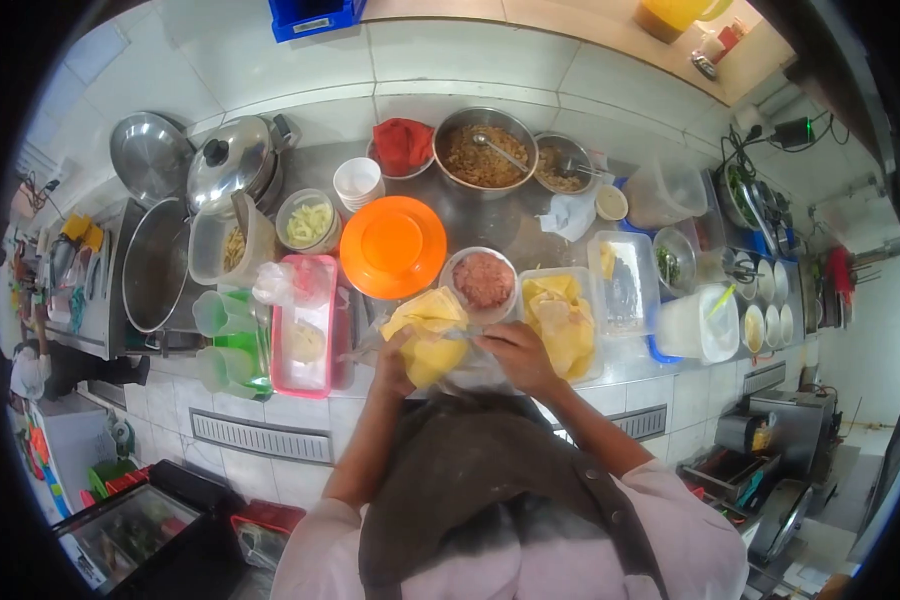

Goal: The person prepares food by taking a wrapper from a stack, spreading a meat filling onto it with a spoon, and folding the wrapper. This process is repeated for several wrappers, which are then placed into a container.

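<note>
Yellow sheets (432, 355) rest in my left hand (394, 362), whose fingers are wrapped round their lower left edge. My right hand (518, 352) is closed on a thin utensil, its tip at the right side of the sheets. Just above and between my hands is a white bowl of pinkish minced filling (484, 280). A clear container of more yellow sheets (558, 320) lies to the right of my right hand. An orange plate (393, 247) sits above my left hand.
A pink tray (304, 380) and green cups (228, 370) stand left. Behind are a steel bowl of brown food (485, 150), white cups (358, 180) and a lidded pot (232, 165). Right are a clear container (625, 290) and a white tub (698, 325). Another person (70, 367) is far left.
</note>
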{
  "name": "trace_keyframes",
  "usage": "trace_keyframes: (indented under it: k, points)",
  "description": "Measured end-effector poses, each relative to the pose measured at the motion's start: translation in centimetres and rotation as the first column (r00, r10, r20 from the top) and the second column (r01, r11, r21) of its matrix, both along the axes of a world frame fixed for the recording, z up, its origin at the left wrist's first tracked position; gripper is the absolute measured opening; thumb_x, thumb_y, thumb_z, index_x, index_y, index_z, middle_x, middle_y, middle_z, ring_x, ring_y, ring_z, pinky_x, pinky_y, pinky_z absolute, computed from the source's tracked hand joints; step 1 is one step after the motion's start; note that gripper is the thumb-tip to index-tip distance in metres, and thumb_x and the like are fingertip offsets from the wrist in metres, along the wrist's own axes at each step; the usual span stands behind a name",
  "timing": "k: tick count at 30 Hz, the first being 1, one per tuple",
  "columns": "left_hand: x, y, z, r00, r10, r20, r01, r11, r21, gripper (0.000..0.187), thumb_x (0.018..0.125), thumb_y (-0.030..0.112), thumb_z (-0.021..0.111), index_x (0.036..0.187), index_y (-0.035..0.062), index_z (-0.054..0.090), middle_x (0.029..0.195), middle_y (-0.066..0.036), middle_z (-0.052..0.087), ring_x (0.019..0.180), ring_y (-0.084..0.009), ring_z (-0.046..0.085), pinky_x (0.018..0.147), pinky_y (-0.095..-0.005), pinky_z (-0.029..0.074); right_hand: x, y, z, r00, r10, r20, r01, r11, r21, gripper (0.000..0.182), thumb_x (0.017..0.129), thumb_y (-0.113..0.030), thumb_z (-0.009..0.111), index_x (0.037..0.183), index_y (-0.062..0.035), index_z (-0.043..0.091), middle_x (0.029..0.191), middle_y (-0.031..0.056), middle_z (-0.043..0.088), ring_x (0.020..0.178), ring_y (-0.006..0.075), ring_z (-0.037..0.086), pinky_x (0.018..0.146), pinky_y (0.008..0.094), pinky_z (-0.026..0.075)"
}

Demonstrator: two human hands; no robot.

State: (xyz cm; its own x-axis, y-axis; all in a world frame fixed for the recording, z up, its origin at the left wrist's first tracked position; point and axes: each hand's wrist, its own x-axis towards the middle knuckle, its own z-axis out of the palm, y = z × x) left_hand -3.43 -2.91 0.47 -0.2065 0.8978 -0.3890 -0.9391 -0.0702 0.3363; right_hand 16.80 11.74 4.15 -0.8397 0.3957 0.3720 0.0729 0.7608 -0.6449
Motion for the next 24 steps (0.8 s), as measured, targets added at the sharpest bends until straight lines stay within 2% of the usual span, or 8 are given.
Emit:
trace_keyframes:
  k: [2, 4, 12, 15, 17, 18, 20, 24]
  points:
    - [0.5, 0.4, 0.3, 1.0, 0.027, 0.013, -0.027, 1.0, -0.006, 0.059, 0.086, 0.021, 0.065, 0.139, 0.0015, 0.046, 0.128, -0.017, 0.06, 0.112, -0.0319, 0.064, 0.098, -0.0463, 0.052, -0.1, -0.3, -0.2, 0.999, -0.037, 0.035, 0.035, 0.997, 0.068, 0.036, 0.076, 0.001, 0.064, 0.11, -0.007, 0.072, 0.104, 0.0093, 0.065, 0.094, 0.0282, 0.062, 0.082, 0.0373, 0.052]
    - [0.8, 1.1, 1.8, 0.95, -0.022, -0.31, -0.007, 0.996, -0.094, 0.054, 0.085, 0.011, 0.066, 0.136, 0.0025, 0.049, 0.121, -0.012, 0.062, 0.106, -0.0253, 0.065, 0.089, -0.0388, 0.056, -0.2, -0.7, 0.4, 0.999, -0.042, 0.034, 0.042, 0.999, -0.014, 0.035, 0.077, 0.001, 0.064, 0.11, -0.0068, 0.072, 0.104, 0.0093, 0.065, 0.095, 0.0285, 0.062, 0.083, 0.0375, 0.052]
    - [0.5, 1.2, 2.0, 0.964, 0.045, -0.261, -0.07, 0.994, -0.089, 0.052, 0.085, 0.007, 0.066, 0.134, 0.0025, 0.05, 0.121, -0.012, 0.062, 0.106, -0.0243, 0.065, 0.087, -0.0365, 0.057, 1.7, 1.5, 0.5, 0.997, -0.011, 0.08, 0.028, 0.977, -0.212, 0.029, 0.084, 0.002, 0.063, 0.11, -0.0052, 0.072, 0.106, 0.0105, 0.066, 0.099, 0.0293, 0.063, 0.084, 0.0358, 0.052]
    - [-0.1, 0.5, 1.3, 0.972, 0.064, -0.228, -0.092, 0.989, -0.114, 0.055, 0.083, 0.005, 0.067, 0.135, 0.0022, 0.049, 0.122, -0.013, 0.062, 0.108, -0.0259, 0.065, 0.089, -0.0378, 0.057, 1.3, 3.7, 1.1, 0.998, -0.01, 0.062, 0.035, 0.906, -0.422, 0.028, 0.083, 0.002, 0.066, 0.108, -0.0058, 0.072, 0.106, 0.0111, 0.067, 0.101, 0.0281, 0.064, 0.083, 0.0349, 0.052]
    - [-0.3, 0.4, 1.2, 0.973, 0.038, -0.228, -0.07, 0.989, -0.132, 0.057, 0.083, 0.002, 0.067, 0.136, 0.0018, 0.047, 0.124, -0.014, 0.061, 0.109, -0.0275, 0.065, 0.091, -0.039, 0.057, 0.2, 5.1, 2.6, 0.934, -0.039, 0.354, 0.22, 0.845, -0.487, 0.024, 0.081, 0.002, 0.067, 0.103, -0.0064, 0.073, 0.1, 0.0115, 0.068, 0.099, 0.0275, 0.064, 0.083, 0.0374, 0.051]
    - [-0.2, 0.4, 1.6, 0.972, 0.017, -0.236, -0.049, 0.99, -0.13, 0.057, 0.082, 0.002, 0.067, 0.135, 0.0015, 0.048, 0.123, -0.014, 0.062, 0.109, -0.0273, 0.065, 0.091, -0.0388, 0.057, -0.2, 5.4, 2.3, 0.933, -0.051, 0.355, 0.231, 0.843, -0.486, 0.024, 0.081, 0.002, 0.067, 0.103, -0.0064, 0.073, 0.1, 0.0115, 0.068, 0.099, 0.0275, 0.064, 0.083, 0.0374, 0.051]
    - [0.2, 0.8, 2.0, 0.969, -0.018, -0.246, -0.012, 0.992, -0.122, 0.056, 0.082, 0.002, 0.067, 0.135, 0.0012, 0.048, 0.122, -0.014, 0.062, 0.108, -0.0271, 0.065, 0.09, -0.0386, 0.057, -1.6, 5.3, 1.2, 0.908, -0.145, 0.394, 0.092, 0.985, 0.148, 0.022, 0.082, -0.003, 0.067, 0.103, -0.0072, 0.073, 0.099, 0.0115, 0.069, 0.098, 0.0289, 0.064, 0.085, 0.0399, 0.05]
    - [1.1, 1.2, 1.7, 0.947, -0.061, -0.316, 0.02, 0.991, -0.131, 0.052, 0.082, 0.002, 0.068, 0.132, 0.0, 0.052, 0.117, -0.012, 0.063, 0.1, -0.0243, 0.067, 0.082, -0.0355, 0.058, -4.1, 2.3, 2.1, 0.987, 0.075, 0.14, -0.052, 0.986, -0.159, 0.022, 0.082, -0.009, 0.068, 0.104, -0.007, 0.071, 0.1, 0.0109, 0.068, 0.097, 0.0313, 0.063, 0.088, 0.0421, 0.049]
